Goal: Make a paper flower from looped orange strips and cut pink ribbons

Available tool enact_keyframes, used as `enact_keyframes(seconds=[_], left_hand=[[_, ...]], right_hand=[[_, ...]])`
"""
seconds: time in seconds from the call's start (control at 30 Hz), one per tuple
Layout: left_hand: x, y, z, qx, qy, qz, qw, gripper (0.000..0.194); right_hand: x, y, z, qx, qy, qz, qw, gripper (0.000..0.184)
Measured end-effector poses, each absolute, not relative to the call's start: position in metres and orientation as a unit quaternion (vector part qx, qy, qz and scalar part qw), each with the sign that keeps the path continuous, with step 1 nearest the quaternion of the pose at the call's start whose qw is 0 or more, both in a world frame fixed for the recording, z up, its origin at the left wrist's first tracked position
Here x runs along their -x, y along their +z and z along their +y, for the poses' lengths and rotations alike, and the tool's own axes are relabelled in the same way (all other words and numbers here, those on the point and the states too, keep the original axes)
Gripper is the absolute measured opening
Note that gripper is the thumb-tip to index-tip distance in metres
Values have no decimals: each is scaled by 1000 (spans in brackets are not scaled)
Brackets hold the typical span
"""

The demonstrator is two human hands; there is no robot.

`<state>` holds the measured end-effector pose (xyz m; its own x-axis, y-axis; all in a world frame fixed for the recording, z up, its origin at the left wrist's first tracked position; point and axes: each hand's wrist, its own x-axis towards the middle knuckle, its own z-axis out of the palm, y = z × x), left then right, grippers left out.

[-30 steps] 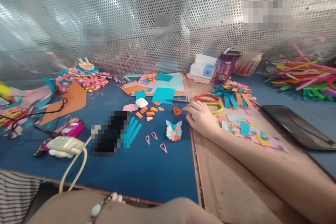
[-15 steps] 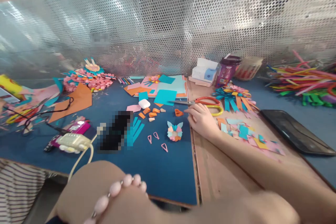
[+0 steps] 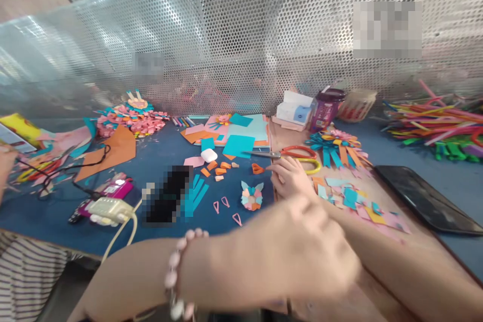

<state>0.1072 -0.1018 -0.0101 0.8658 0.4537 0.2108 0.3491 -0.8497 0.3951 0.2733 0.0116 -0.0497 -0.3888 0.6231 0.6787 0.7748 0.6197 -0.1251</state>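
Observation:
My left hand (image 3: 287, 251), with a pink bead bracelet (image 3: 173, 266) at the wrist, crosses the foreground, its fingers curled but smeared by motion. Beyond it, my right hand (image 3: 292, 178) rests on the table by the scissors (image 3: 298, 153) with red and yellow handles. Its forefinger points at a folded orange paper loop (image 3: 257, 168); a small gap seems to lie between them. The other fingers bend loosely, partly hidden. Nearer me sits a round multicoloured paper piece (image 3: 252, 196) with two light-blue points, beside several slim pink paper loops (image 3: 225, 202).
Orange paper curls (image 3: 225, 165), a white case (image 3: 209, 155), a pixelated dark object (image 3: 169, 193) and teal strips (image 3: 196, 193) lie leftward. Paper scraps (image 3: 350, 197) and a black tray-like object (image 3: 422, 198) are rightward. A purple cup (image 3: 327, 109) stands before the perforated metal panel (image 3: 234, 45).
My left forearm and hand have swung up from the bottom edge and rightward over the table's front. My right hand stays by the scissors. The view has shifted slightly.

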Motion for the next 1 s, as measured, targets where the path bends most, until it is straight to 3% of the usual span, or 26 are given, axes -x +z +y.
enact_keyframes(seconds=[0.07, 0.17, 0.23, 0.4, 0.73, 1.0], left_hand=[[-100, 22, -56, -962, 135, 214, 103, 23], [-79, 34, 5, -941, 118, 318, 17, 17], [-66, 24, 35, -922, 132, 362, 34, 14], [-58, -5, 61, -910, 158, 375, 77, 31], [-70, -7, 75, -921, 154, 326, 149, 18], [-78, -7, 88, -928, 133, 297, 181, 21]], right_hand=[[-272, -51, 13, 427, -109, -828, 346, 20], [-269, -54, 17, 442, -124, -823, 335, 18], [-268, -56, 19, 449, -135, -819, 330, 16], [-267, -59, 24, 450, -150, -824, 309, 14], [-269, -61, 24, 440, -159, -834, 293, 17], [-269, -58, 20, 428, -154, -837, 303, 18]])
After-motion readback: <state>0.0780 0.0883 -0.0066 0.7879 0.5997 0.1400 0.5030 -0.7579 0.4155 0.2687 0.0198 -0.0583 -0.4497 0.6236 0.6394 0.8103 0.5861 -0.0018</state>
